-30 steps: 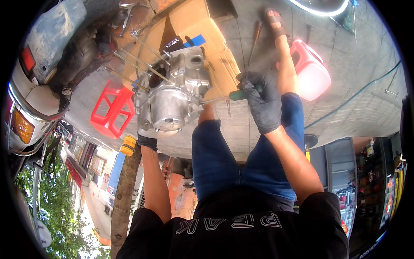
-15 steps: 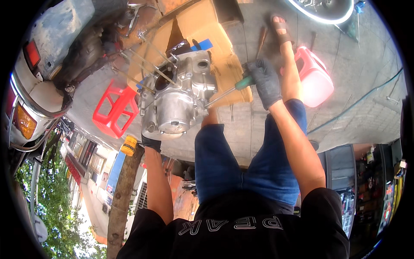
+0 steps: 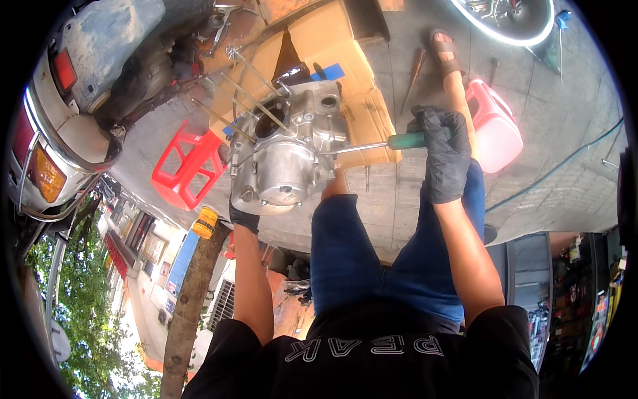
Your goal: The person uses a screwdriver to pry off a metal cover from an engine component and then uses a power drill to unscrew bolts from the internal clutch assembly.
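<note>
Engine case (image 3: 286,156) over cardboard (image 3: 345,66), stool (image 3: 186,166) to its left, screwdriver (image 3: 379,144) reaching it from the right, jug (image 3: 495,130) further right, scooter (image 3: 60,126) far left.

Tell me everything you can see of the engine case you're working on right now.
The engine case is a silver, cast-metal block with rounded side covers, bolt holes and an open bore on top, from which long thin studs stick out. It sits over flattened brown cardboard, beside a red plastic stool. The black-gloved left hand grips its lower edge; the right hand holds a green-handled screwdriver with its tip at the case's side.
</note>
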Tool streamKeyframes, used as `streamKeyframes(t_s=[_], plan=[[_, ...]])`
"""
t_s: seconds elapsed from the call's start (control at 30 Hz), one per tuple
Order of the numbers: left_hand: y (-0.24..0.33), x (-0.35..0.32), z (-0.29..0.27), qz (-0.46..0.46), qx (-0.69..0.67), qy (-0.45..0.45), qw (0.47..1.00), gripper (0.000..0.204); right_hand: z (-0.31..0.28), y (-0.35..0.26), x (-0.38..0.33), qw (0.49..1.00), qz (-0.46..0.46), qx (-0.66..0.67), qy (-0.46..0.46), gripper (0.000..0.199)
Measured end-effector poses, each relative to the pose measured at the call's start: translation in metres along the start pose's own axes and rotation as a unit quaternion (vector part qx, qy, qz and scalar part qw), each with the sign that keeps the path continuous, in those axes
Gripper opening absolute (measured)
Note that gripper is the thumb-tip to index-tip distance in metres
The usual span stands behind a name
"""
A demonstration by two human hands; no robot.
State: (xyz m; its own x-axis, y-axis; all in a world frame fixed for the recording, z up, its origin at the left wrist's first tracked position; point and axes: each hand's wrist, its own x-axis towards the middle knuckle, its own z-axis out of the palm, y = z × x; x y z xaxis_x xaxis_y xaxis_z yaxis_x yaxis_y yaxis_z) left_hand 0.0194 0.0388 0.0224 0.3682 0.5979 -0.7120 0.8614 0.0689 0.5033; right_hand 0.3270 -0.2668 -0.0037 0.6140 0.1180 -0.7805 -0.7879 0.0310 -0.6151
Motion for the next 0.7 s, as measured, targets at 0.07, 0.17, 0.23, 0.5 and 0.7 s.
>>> streamKeyframes(t_s=[0.07,0.17,0.23,0.5,0.7], plan=[[-0.004,-0.001,-0.003,0.017,0.053,0.001,0.998,0.036,0.006,-0.009,-0.001,1.000,-0.003,-0.006,-0.008,0.016],[-0.010,-0.001,-0.003,0.001,0.032,0.013,0.999,0.036,0.009,-0.013,-0.001,1.000,-0.015,-0.015,-0.022,0.016],[-0.011,-0.001,-0.005,-0.074,-0.176,0.040,0.981,0.035,0.011,-0.014,-0.002,1.000,0.003,0.001,-0.011,0.016],[-0.022,-0.004,-0.012,-0.024,-0.142,-0.005,0.990,0.038,0.011,-0.014,-0.012,0.999,0.029,-0.009,0.027,0.019],[-0.014,-0.004,-0.012,0.012,0.028,-0.015,0.999,0.049,0.005,-0.003,-0.011,0.998,0.028,0.009,0.048,0.020]])
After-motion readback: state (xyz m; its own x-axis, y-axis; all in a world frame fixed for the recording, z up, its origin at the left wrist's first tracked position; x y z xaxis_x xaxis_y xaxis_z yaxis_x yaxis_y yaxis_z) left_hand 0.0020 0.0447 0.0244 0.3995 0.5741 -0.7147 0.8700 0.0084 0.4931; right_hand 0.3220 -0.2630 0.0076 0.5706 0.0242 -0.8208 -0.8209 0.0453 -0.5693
